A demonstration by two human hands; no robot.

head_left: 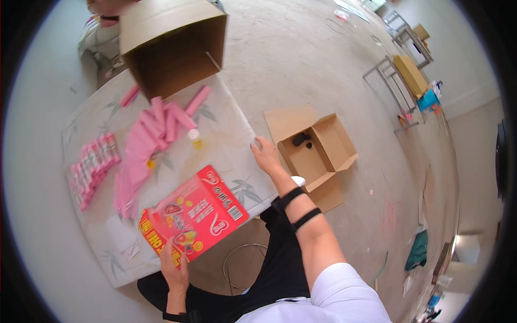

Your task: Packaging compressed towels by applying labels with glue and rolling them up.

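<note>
A person's left hand (175, 271) clamps its fingers on a red printed carton (202, 210) overhanging the counter (226, 124), the right hand's (266, 157) fingers slightly apart, work apparently unfinished with pink rolls (153, 126) lying loose beyond.

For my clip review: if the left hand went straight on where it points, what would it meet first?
The red box, which the left hand seems to touch at its near edge. Beyond it, the line seems to run toward the pink rolls, though depth is unclear.

Packet (196, 210) at near edge of table (223, 142)
</note>
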